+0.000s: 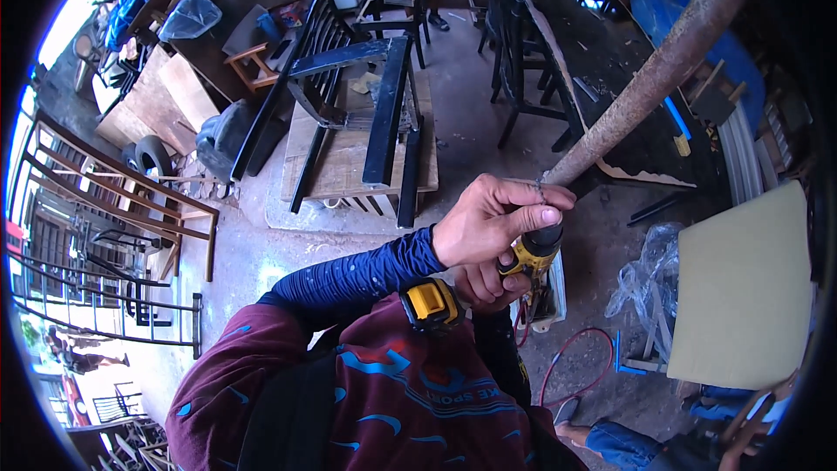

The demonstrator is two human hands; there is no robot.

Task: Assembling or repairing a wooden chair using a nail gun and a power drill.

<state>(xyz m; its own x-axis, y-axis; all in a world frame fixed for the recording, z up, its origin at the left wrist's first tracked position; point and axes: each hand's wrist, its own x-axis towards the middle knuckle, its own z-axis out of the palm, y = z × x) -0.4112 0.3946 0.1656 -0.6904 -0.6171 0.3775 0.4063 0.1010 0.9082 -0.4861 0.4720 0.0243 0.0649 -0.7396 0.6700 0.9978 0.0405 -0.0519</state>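
My right hand (493, 286) is wrapped round the grip of a yellow and black cordless drill (534, 255). Its battery pack (432, 303) sticks out toward my chest, and its black chuck points up and away from me. Over the chuck, my left hand (501, 218) has thumb and fingers closed in a pinch. A thin dark bit (541, 185) shows at those fingers; its tip is too small to make out. Just beyond the fingertips, the lower end of a rough brown post (645, 92) appears, slanting up to the right.
A dark chair frame (384, 122) lies on a low wooden table (425, 176) ahead. Dark chairs (523, 44) stand beyond. At right are a cream panel (741, 288), clear plastic (649, 270) and a red hose (575, 344). Another person's leg (623, 445) shows lower right.
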